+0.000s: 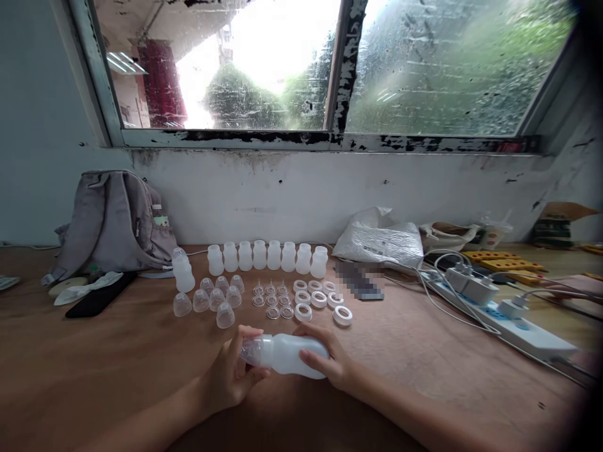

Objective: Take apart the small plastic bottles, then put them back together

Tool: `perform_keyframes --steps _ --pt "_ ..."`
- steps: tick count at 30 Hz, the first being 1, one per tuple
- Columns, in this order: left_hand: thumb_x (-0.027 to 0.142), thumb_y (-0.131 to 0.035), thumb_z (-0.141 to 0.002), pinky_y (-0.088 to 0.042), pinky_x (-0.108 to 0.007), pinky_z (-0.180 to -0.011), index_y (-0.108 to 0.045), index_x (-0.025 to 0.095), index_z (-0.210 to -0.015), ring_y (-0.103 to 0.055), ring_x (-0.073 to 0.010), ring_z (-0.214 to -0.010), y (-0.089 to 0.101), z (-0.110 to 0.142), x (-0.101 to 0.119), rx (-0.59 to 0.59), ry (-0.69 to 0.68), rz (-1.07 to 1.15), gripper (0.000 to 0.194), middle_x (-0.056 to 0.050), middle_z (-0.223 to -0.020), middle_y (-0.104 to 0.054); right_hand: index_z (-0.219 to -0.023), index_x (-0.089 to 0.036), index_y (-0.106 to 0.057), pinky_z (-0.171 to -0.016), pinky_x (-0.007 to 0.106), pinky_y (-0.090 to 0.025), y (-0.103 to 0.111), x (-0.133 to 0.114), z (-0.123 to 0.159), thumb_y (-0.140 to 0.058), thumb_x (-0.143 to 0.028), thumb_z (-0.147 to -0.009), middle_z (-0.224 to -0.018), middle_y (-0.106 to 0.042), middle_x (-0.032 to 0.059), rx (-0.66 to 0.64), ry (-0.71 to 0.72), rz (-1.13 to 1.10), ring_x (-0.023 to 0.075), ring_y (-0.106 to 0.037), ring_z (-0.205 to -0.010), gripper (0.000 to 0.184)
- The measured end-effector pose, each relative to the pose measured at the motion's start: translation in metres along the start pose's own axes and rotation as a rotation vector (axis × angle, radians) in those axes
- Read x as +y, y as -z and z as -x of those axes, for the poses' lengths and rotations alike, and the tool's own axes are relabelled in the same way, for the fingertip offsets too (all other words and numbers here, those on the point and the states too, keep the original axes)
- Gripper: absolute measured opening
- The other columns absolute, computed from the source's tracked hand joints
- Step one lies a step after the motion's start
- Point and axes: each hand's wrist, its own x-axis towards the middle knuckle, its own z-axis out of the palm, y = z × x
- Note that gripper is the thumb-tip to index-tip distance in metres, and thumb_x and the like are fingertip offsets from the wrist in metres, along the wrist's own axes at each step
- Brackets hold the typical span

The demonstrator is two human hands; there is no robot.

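Note:
A frosted baby bottle (294, 355) lies sideways between my two hands, just above the table. My left hand (238, 370) grips its clear domed cap at the left end. Around the bottle's base, at the right, my right hand (332, 361) is closed. Beyond my hands sit several loose clear caps (225, 315), several clear silicone nipples (272, 311) and several white collar rings (343, 315). A row of open frosted bottle bodies (259, 255) stands behind them. One capped bottle (183, 270) stands at the row's left, leaning slightly.
A grey backpack (110, 220) leans on the wall at the back left, near a black phone-like slab (100, 295). A silver padded bag (381, 238) lies at the back right. A white power strip (527, 336) with cables runs along the right.

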Motion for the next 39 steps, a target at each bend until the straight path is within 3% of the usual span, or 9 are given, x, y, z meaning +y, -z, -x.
perform_keyframes --steps 8,13,16,19,30,39 --pt "0.03 -0.054 -0.076 -0.041 -0.022 -0.054 -0.029 0.022 -0.109 -0.05 -0.0121 -0.065 -0.002 0.001 0.004 -0.059 0.088 0.021 0.042 -0.003 -0.085 -0.05 -0.078 -0.018 -0.053 -0.06 0.028 -0.039 -0.003 0.004 0.004 -0.036 -0.048 -0.081 -0.072 -0.055 0.0036 0.053 0.003 0.041 0.0169 -0.051 -0.067 0.034" --pt "0.034 -0.052 -0.078 -0.033 -0.018 -0.041 -0.029 0.022 -0.108 -0.04 -0.0052 -0.047 -0.002 -0.004 0.006 -0.105 0.292 0.091 0.04 -0.002 -0.082 -0.051 -0.076 -0.018 -0.053 -0.057 0.026 -0.038 -0.003 0.006 -0.002 -0.036 -0.049 -0.081 -0.07 -0.055 0.0026 0.052 -0.01 0.025 0.0157 -0.05 -0.064 0.035" --pt "0.036 -0.052 -0.077 -0.039 -0.019 -0.047 -0.032 0.023 -0.107 -0.045 -0.0073 -0.057 0.002 -0.008 0.011 -0.112 0.36 0.133 0.038 -0.005 -0.095 -0.049 -0.075 -0.018 -0.053 -0.057 0.025 -0.037 -0.003 0.007 -0.004 -0.036 -0.048 -0.082 -0.069 -0.054 0.0019 0.041 -0.023 0.003 0.0153 -0.05 -0.064 0.036" --pt "0.036 -0.053 -0.076 -0.042 -0.02 -0.052 -0.033 0.023 -0.106 -0.047 -0.0093 -0.062 0.006 -0.011 0.015 -0.117 0.41 0.166 0.039 -0.002 -0.089 -0.049 -0.076 -0.018 -0.054 -0.057 0.025 -0.037 -0.004 0.008 -0.006 -0.036 -0.048 -0.082 -0.069 -0.055 0.0017 0.038 -0.04 0.022 0.0152 -0.05 -0.064 0.035" --pt "0.037 -0.055 -0.072 -0.043 -0.022 -0.05 -0.035 0.023 -0.103 -0.049 -0.0086 -0.056 0.0 -0.011 0.011 -0.027 0.43 0.242 0.04 -0.001 -0.087 -0.05 -0.077 -0.017 -0.055 -0.057 0.024 -0.037 -0.006 0.01 -0.006 -0.037 -0.046 -0.083 -0.069 -0.055 0.0013 0.008 -0.054 0.01 0.0144 -0.05 -0.064 0.034" --pt "0.036 -0.055 -0.073 -0.044 -0.022 -0.053 -0.034 0.023 -0.103 -0.049 -0.0082 -0.057 0.004 -0.01 0.011 -0.051 0.425 0.229 0.04 -0.001 -0.087 -0.05 -0.077 -0.016 -0.055 -0.057 0.024 -0.037 -0.007 0.011 -0.006 -0.038 -0.045 -0.083 -0.07 -0.054 0.0011 0.009 -0.068 -0.015 0.0144 -0.05 -0.065 0.033"
